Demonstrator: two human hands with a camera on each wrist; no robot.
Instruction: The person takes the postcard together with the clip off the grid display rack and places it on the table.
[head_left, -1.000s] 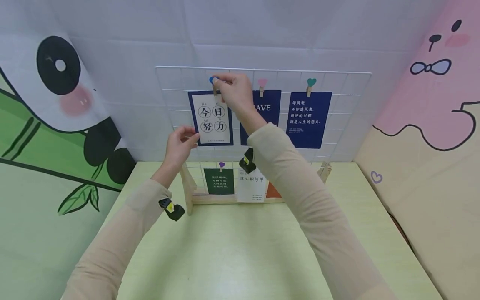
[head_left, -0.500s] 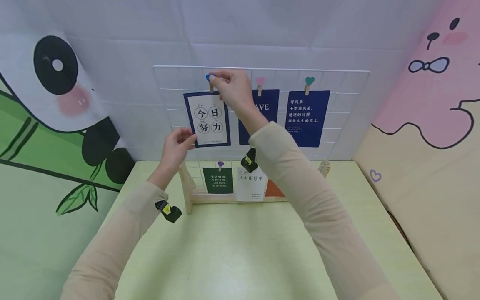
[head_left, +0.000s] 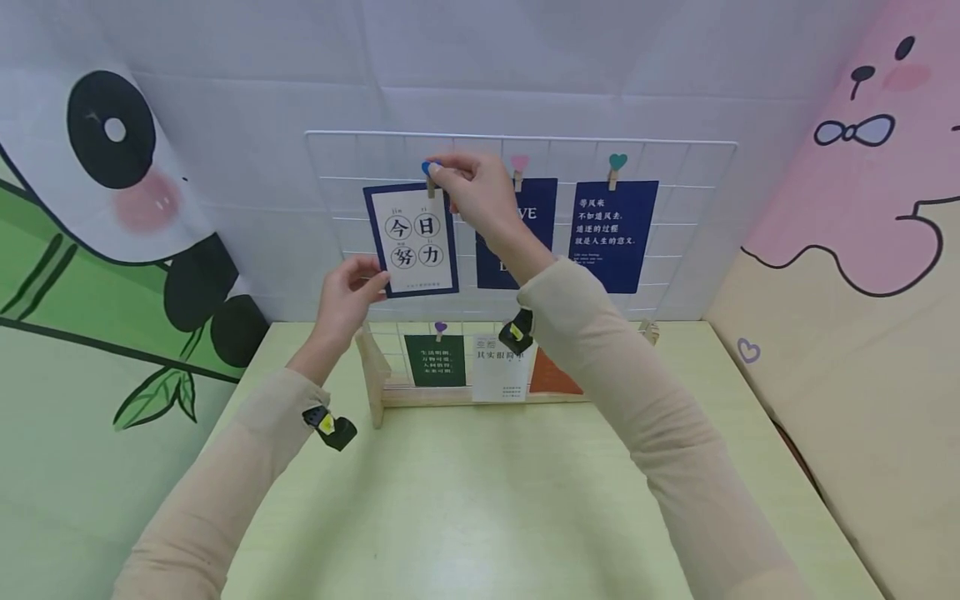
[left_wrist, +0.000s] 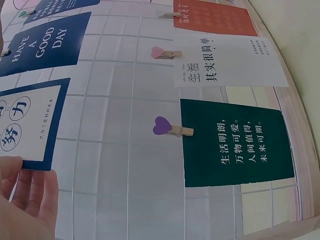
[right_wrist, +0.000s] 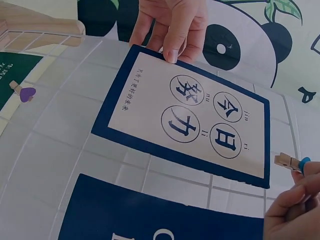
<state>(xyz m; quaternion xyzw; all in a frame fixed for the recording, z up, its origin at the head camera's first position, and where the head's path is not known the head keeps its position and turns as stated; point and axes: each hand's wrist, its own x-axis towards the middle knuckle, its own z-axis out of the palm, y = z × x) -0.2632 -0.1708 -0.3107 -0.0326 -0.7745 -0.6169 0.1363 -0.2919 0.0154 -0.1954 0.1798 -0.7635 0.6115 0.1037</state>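
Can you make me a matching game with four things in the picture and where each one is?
Things:
1. Blue clip
2. Purple clip
3. Green clip
4. Blue-edged card

Places:
A. On the green card
B. In the left hand
C. On the top right card
D. In the right hand

Pairs: 1-D, 2-A, 3-C, 4-B

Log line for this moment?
left hand pinches blue-bordered card | right hand pinches blue-heart clip | clip apart from card
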